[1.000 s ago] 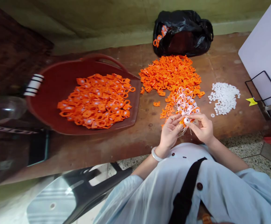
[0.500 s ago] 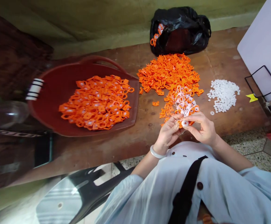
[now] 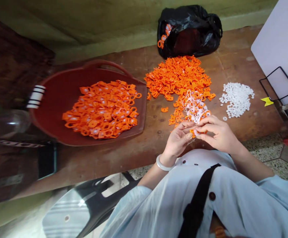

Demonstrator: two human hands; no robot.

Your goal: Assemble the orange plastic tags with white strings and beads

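At the table's near edge my left hand [image 3: 178, 140] pinches a small orange plastic piece [image 3: 192, 133]. My right hand [image 3: 217, 132] meets it from the right, its thumb and fingers closed on a small white round piece [image 3: 196, 132] against the orange one. Fingertips partly cover both pieces, so I cannot tell how they are joined. Just beyond my fingers lies a tangle of white string [image 3: 193, 107] over orange pieces with white centres. Behind that spreads a big heap of orange pieces [image 3: 180, 76].
A dark red basket [image 3: 52, 82] on the left holds many orange pieces with white centres. White discs [image 3: 236, 100] are piled at right. A black plastic bag [image 3: 191, 31] lies at the back. A grey plastic chair [image 3: 96, 198] stands below the table edge.
My right hand has turned and closed in; the white round piece, earlier facing up in plain sight, is now tilted and partly covered against the orange piece. My left hand has barely shifted.
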